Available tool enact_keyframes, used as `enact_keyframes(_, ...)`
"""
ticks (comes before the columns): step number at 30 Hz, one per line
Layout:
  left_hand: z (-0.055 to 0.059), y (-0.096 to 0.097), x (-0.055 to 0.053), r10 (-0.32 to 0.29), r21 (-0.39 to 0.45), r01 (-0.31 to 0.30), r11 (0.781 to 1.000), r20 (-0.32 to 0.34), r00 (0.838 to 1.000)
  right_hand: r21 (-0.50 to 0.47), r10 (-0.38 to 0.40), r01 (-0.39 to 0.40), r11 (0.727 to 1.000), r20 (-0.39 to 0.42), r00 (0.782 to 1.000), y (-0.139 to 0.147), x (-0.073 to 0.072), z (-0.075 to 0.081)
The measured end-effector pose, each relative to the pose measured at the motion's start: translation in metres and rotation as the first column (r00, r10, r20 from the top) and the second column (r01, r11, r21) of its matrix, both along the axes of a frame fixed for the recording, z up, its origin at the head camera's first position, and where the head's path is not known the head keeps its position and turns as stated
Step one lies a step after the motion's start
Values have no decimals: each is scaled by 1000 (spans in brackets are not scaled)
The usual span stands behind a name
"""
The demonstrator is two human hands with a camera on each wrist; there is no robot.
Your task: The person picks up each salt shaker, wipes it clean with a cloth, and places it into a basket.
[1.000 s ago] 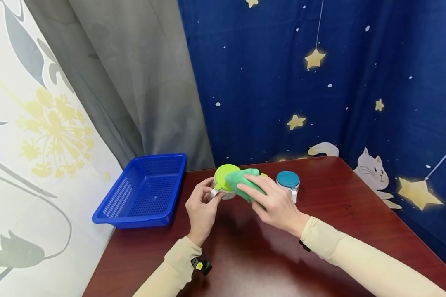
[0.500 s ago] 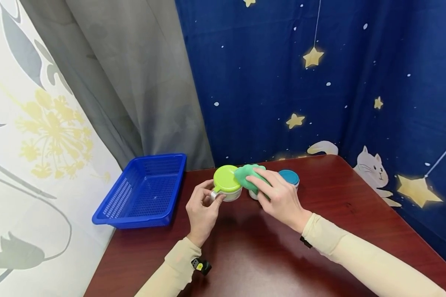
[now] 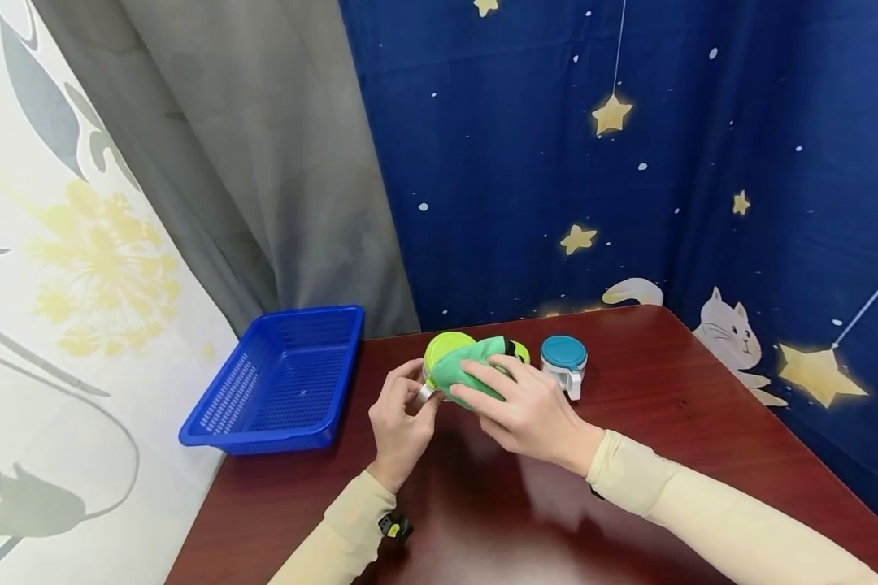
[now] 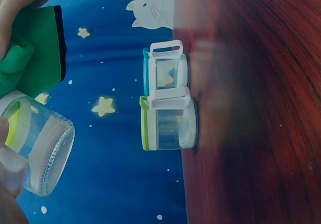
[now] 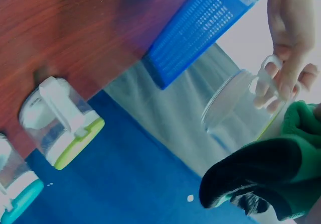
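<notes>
Head view: left hand (image 3: pixel 401 422) held the lime-lidded jar (image 3: pixel 442 348) by its handle (image 3: pixel 426 393), left of the blue-lidded jar (image 3: pixel 564 353); right hand (image 3: pixel 530 410) bunched the green cloth (image 3: pixel 449 372) against it. Left wrist: jar tilted, raised off the table (image 4: pixel 261 133). Right wrist: left fingers (image 5: pixel 288 81) wrapped the handle; step looked like wiping, next move likely called for steady handle, cloth worked round.

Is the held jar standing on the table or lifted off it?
Lifted off. In the left wrist view, the jar in the left hand shows its base against the blue curtain, apart from the table.
</notes>
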State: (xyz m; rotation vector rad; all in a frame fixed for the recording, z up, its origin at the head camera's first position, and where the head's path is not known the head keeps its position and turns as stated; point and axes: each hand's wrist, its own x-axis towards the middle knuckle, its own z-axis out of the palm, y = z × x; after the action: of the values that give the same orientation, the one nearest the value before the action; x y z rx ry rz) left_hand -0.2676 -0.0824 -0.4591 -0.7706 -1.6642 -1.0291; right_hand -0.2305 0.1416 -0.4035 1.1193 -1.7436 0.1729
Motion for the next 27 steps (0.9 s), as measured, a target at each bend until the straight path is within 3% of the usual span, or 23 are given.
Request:
enact_keyframes(8, 3, -1, 4, 5, -8, -6, 1000, -32, 999, -44, -48, 49, 998, 23, 999, 3, 0, 5)
enact_keyframes(12, 3, -5, 6, -7, -11, 7, 1000, -26, 1000, -89, -79, 81, 993, 33, 996, 11, -8, 8)
enact_keyframes(18, 2, -6, 8, -51, -17, 51, 999, -16, 999, -140, -129, 144, 980, 109, 986, 24, -20, 5)
enact_keyframes(22, 2, -7, 10, -63, -9, 62, 998, -17, 998, -141, -115, 134, 981, 130, 985, 21, -18, 5)
enact_keyframes(27, 1, -8, 9, -74, -9, 74, 997, -22, 997, -125, -81, 92, 988, 95, 992, 13, -12, 10)
